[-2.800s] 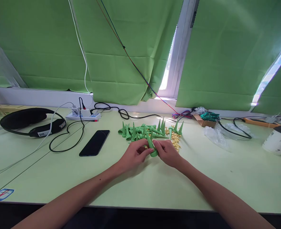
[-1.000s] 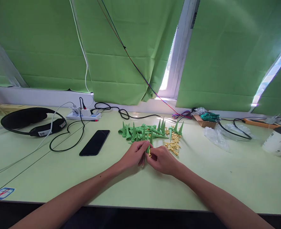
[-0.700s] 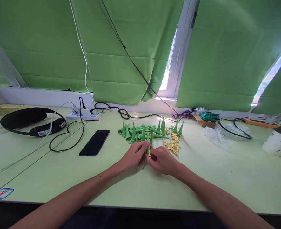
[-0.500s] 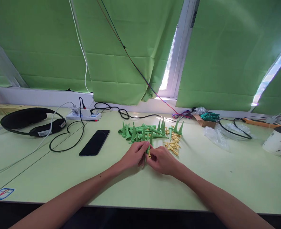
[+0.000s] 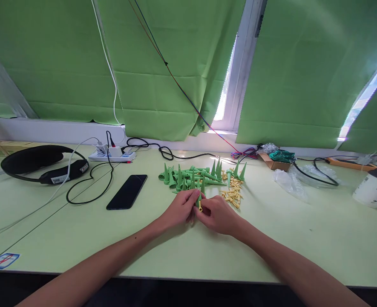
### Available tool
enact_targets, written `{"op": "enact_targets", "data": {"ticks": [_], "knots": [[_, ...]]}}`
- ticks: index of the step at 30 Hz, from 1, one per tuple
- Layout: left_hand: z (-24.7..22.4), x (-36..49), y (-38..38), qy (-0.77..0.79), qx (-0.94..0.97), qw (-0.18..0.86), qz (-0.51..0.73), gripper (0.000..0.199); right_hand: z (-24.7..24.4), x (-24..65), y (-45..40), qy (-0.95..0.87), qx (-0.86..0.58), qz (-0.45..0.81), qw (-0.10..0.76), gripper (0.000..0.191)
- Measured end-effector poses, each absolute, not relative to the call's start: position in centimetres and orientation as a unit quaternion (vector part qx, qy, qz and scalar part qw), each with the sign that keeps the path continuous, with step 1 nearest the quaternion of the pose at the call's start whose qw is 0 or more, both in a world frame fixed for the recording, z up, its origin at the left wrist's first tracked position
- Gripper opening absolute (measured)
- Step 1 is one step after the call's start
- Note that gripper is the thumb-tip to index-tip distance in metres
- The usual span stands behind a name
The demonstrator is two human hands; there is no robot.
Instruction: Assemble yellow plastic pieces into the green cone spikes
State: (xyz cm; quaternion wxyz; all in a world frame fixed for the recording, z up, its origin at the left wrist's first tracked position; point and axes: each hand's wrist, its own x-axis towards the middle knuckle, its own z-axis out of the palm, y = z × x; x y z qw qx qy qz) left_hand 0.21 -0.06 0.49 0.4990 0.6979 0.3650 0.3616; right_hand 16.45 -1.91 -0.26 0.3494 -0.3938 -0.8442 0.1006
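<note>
Between my two hands is a green cone-shaped piece (image 5: 199,199) with a small yellow tubular piece (image 5: 200,207) at its near end. My left hand (image 5: 182,206) grips the green piece from the left, thumb on top. My right hand (image 5: 218,214) closes round it from the right, its fingertips beside the yellow piece; most of its fingers are hidden. Just beyond the hands lies a heap of green cones (image 5: 188,175), several standing upright. A pile of small yellow pieces (image 5: 233,198) lies right behind my right hand.
A black phone (image 5: 127,192) lies left of the hands, with a headset (image 5: 44,164) and a power strip (image 5: 112,156) farther left. Cables run along the back. To the right are a small cardboard box (image 5: 276,163), plastic bags (image 5: 289,184) and a white container (image 5: 374,187).
</note>
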Motion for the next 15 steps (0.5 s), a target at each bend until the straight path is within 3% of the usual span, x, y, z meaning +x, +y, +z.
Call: {"op": "enact_targets", "data": {"ticks": [10,15], "knots": [[0.3,0.19,-0.08,0.362,0.712,0.475,0.368,0.047,-0.09,16.8,-1.75,-0.848,-0.367,0.104,0.367,0.037],[0.85,0.12,-0.33,0.388,0.742,0.375,0.398,0.038,-0.36,16.87,-1.5,-0.852,-0.345,0.087,0.384,0.035]]}}
